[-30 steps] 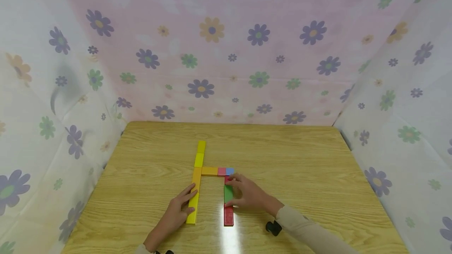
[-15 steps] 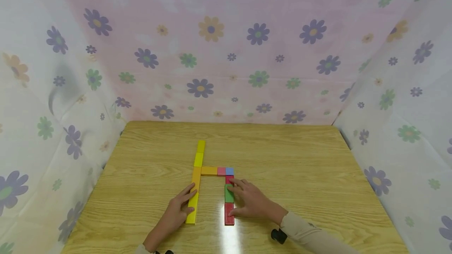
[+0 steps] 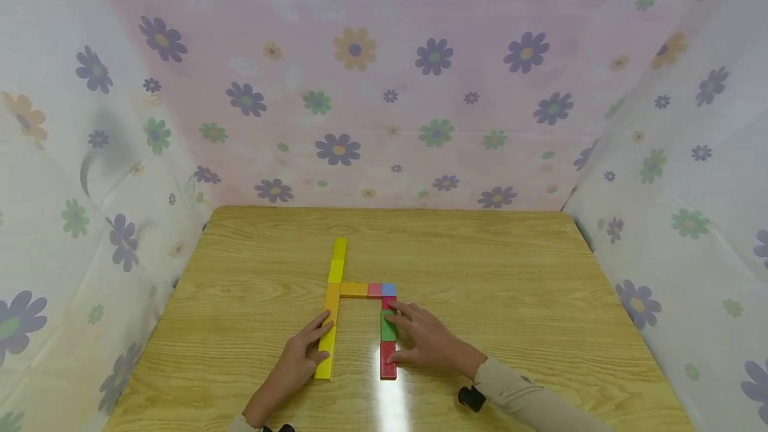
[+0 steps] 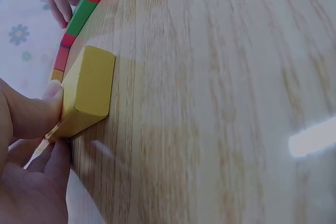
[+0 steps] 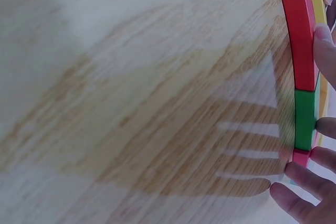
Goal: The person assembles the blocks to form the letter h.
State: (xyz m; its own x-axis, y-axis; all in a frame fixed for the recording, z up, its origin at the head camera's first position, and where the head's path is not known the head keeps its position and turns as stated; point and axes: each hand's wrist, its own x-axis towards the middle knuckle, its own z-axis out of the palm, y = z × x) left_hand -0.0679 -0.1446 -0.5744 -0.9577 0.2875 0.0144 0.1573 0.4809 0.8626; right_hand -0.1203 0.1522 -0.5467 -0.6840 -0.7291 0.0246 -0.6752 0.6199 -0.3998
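Flat coloured blocks form an h-like outline on the wooden table. My left hand [image 3: 297,355] rests on the left column, its fingertips and thumb touching the orange block [image 3: 333,300] and the long yellow block [image 3: 325,362]. Two shorter yellow blocks [image 3: 337,271] continue that column away from me. My right hand [image 3: 427,337] lies along the shorter right column: its thumb touches the red block [image 5: 300,40], and its fingers touch the green block [image 5: 306,121] and the small crimson block [image 3: 389,303]. Part of the right column is hidden under these fingers.
An orange bar [image 3: 355,290], a pink block [image 3: 375,290] and a blue block [image 3: 389,289] bridge the two columns. Flowered cloth [image 3: 384,105] walls the wooden table [image 3: 492,272] at the back and both sides. Light glares near the front.
My right hand has shifted toward me along the right column, its thumb moving from the green block onto the red one. The red and green blocks sit slightly farther away. My left hand keeps its place.
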